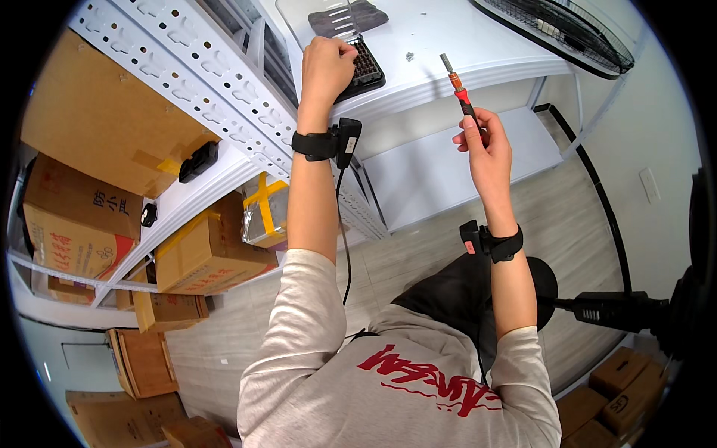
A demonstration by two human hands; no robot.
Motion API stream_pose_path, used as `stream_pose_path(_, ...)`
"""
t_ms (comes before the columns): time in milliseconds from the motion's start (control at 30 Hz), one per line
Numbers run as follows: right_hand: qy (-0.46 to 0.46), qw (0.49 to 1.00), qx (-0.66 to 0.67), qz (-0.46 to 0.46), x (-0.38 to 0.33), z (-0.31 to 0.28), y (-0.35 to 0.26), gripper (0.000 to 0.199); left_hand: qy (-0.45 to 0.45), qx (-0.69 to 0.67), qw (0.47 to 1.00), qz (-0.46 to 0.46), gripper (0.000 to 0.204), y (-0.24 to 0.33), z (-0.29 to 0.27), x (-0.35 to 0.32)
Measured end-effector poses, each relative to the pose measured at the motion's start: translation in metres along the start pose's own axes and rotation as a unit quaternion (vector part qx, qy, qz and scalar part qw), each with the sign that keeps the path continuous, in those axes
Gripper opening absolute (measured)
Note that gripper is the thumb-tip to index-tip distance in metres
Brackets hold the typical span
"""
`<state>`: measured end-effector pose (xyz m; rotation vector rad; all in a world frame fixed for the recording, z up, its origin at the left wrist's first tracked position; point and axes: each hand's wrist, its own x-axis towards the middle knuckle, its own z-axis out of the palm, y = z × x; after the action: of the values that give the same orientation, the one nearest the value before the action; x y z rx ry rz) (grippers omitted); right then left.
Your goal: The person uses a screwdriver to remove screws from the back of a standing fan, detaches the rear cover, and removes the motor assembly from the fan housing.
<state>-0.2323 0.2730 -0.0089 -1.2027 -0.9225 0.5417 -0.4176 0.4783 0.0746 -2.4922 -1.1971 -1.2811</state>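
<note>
The right hand (489,145) clamps a slim red-and-black screwdriver (461,92) low, seemingly to free its tip, right of the black rectangular bit case (369,71); whether the left hand (327,71) over it pinches anything, I can't tell.

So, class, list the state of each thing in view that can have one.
Black rectangular plastic case: open, bits showing
Red-and-black screwdriver: gripped in right hand
Left hand: at the case, grip unclear
Dark grey cloth: rumpled
Black round wire grille: lying flat
Silver box with yellow tape: taped

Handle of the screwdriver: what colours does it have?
The handle is red and black, best seen in the head view.
</note>
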Motion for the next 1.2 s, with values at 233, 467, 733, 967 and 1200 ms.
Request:
stream_pose_path(233,0.012,1.0,0.011,-0.026,-0.006,-0.01,-0.014,0.028,0.081,-0.305,0.947,-0.062,0.021,0.047,-0.01,-0.002)
stream_pose_path(467,0.094,0.984,-0.098,-0.111,-0.034,-0.04,-0.049,0.023,-0.032,-0.639,0.766,-0.066,0.02,0.167,0.0,-0.022)
stream_pose_path(733,0.231,0.955,-0.157,-0.096,-0.078,-0.121,-0.06,0.02,-0.159,-0.707,0.687,-0.051,0.02,0.271,0.029,-0.046)
stream_pose_path(967,0.358,0.897,-0.231,-0.117,-0.141,-0.191,-0.079,0.02,-0.255,-0.744,0.618,0.001,0.022,0.367,0.036,-0.074)
stream_pose_path(1200,0.45,0.858,-0.226,-0.104,-0.215,-0.22,-0.101,0.023,-0.345,-0.761,0.544,0.081,0.023,0.435,0.02,-0.117)
